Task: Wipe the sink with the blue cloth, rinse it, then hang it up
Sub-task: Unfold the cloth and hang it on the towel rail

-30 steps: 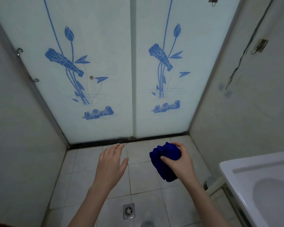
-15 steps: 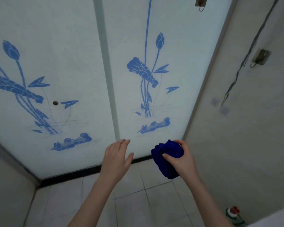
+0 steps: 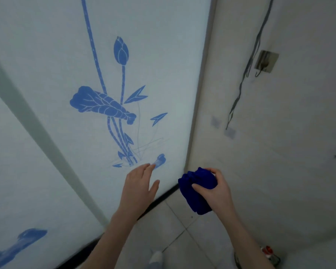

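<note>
- Right hand [image 3: 217,193] grasps the blue cloth [image 3: 199,178]: fingers curled over the top, thumb pressed into the front.
- Cloth is bunched into a wad, held in the air. Its lower end hangs out below the palm.
- Left hand [image 3: 137,191] is released and holds nothing, fingers straight and slightly spread, palm facing away. It sits just beside the cloth, to its left, not touching.
- Cloth and both hands are in front of the corner where the frosted glass door [image 3: 163,65] meets the wall [image 3: 289,162].
- Door carries a blue lotus print [image 3: 103,105]. Left fingertips overlap its lower edge in view; cannot tell if they touch the glass.
- Black sill [image 3: 163,199] runs along the door bottom, tiled floor [image 3: 173,230] below the hands.
- On the wall: dark cable [image 3: 247,63] hanging down, metal bracket [image 3: 266,60] beside it, both well above the cloth.
- Bottom right, on the floor by the wall: small red-capped bottle [image 3: 268,253], blurred.
- Nothing stands between the right hand and the wall.
</note>
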